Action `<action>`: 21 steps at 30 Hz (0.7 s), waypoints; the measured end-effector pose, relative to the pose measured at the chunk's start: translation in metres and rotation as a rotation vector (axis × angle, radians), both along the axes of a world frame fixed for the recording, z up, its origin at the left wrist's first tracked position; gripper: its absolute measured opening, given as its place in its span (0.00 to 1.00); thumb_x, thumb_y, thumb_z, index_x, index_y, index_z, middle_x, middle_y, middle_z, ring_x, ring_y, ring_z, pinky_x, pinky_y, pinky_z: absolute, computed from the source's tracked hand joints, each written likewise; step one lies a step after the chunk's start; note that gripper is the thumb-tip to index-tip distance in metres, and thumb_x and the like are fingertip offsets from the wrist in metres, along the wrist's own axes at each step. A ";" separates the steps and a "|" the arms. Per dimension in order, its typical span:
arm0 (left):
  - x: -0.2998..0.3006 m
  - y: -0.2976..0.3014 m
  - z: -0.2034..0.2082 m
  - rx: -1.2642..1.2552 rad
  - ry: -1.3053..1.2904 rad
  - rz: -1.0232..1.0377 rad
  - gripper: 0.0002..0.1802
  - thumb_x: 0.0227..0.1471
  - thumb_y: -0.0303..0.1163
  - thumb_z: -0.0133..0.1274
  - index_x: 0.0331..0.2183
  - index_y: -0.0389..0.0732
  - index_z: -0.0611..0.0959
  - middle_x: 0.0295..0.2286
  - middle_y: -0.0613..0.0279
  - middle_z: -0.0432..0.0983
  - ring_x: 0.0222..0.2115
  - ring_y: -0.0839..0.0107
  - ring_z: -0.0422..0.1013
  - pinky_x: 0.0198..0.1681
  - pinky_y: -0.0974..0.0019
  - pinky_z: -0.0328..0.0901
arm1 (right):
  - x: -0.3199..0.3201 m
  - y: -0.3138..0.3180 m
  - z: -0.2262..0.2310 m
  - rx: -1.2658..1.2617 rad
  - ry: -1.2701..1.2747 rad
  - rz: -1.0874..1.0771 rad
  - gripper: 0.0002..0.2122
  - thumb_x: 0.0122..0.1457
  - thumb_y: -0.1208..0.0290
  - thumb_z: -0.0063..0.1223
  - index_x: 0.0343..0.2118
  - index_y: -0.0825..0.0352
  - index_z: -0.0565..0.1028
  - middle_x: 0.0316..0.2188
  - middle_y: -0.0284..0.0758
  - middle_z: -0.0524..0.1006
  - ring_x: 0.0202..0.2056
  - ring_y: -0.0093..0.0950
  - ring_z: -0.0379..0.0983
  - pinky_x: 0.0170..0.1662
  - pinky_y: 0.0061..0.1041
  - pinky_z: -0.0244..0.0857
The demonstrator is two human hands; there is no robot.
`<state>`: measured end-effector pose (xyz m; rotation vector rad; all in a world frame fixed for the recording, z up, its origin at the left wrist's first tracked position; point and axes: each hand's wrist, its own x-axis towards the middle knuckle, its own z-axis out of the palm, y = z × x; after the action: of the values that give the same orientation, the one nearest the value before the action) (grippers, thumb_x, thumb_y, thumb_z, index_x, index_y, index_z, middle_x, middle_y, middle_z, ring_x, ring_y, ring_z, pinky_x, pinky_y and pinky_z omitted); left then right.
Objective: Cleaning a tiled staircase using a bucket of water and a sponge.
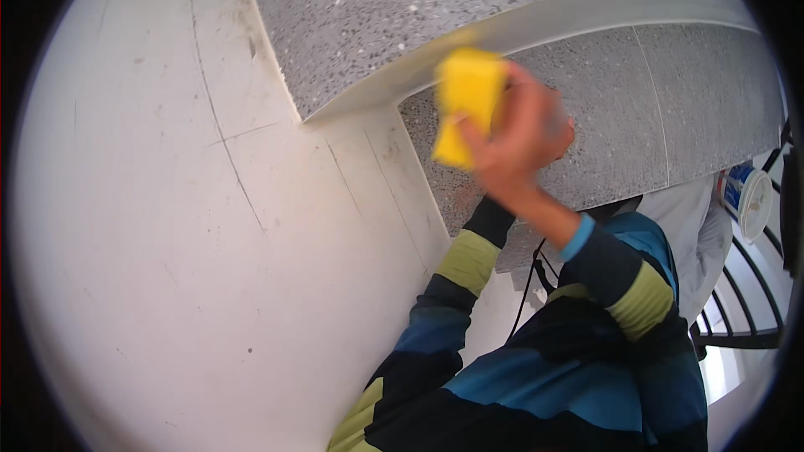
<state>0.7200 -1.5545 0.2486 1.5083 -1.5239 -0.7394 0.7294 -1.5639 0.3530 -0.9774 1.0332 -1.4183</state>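
Observation:
My right hand (523,130) is closed around a yellow sponge (471,92), both smeared by motion. The sponge is held in front of the pale riser (544,29) between two grey speckled stone steps, over the inner corner of the lower step (586,109). My left sleeve (469,261) reaches up along the wall to the lower step. Behind my right hand and wrist, my left hand is mostly hidden, and its fingers cannot be made out.
A white wall (167,243) with dark scratches and smudges runs along the left of the stairs. The upper step (402,8) lies above the riser. On the right are a white and blue bucket (755,205) and black railing bars (745,285). A black cable (526,293) hangs near my sleeves.

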 end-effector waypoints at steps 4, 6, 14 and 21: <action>0.007 0.002 0.007 0.015 -0.120 0.027 0.22 0.37 0.30 0.59 0.39 0.41 0.74 0.24 0.68 0.68 0.26 0.76 0.64 0.29 0.71 0.61 | 0.002 -0.021 0.020 0.241 -0.168 -0.193 0.25 0.47 0.78 0.55 0.48 0.69 0.57 0.43 0.43 0.65 0.43 0.35 0.69 0.45 0.31 0.66; -0.006 -0.009 0.011 -0.038 -0.043 -0.043 0.22 0.37 0.30 0.58 0.39 0.41 0.74 0.23 0.67 0.68 0.24 0.74 0.63 0.27 0.70 0.61 | 0.013 -0.018 0.012 -0.032 0.404 -0.017 0.26 0.45 0.78 0.56 0.48 0.70 0.58 0.43 0.45 0.65 0.44 0.41 0.67 0.47 0.35 0.63; -0.016 -0.006 0.001 -0.044 0.106 -0.055 0.21 0.39 0.29 0.58 0.40 0.40 0.74 0.22 0.67 0.70 0.21 0.75 0.62 0.24 0.69 0.61 | -0.024 0.008 -0.011 -0.039 0.296 -0.012 0.29 0.44 0.74 0.57 0.50 0.68 0.57 0.47 0.44 0.63 0.47 0.38 0.64 0.49 0.34 0.60; 0.017 0.005 -0.022 0.349 1.059 0.146 0.20 0.43 0.31 0.56 0.41 0.38 0.73 0.23 0.70 0.69 0.22 0.79 0.60 0.26 0.72 0.58 | -0.140 -0.009 0.040 0.011 0.021 0.252 0.32 0.46 0.71 0.56 0.54 0.66 0.55 0.47 0.39 0.64 0.52 0.29 0.61 0.54 0.30 0.55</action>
<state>0.7370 -1.5493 0.2270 1.1053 -0.4954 -1.4559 0.5892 -1.5726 0.3930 -1.0763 0.8974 -1.1957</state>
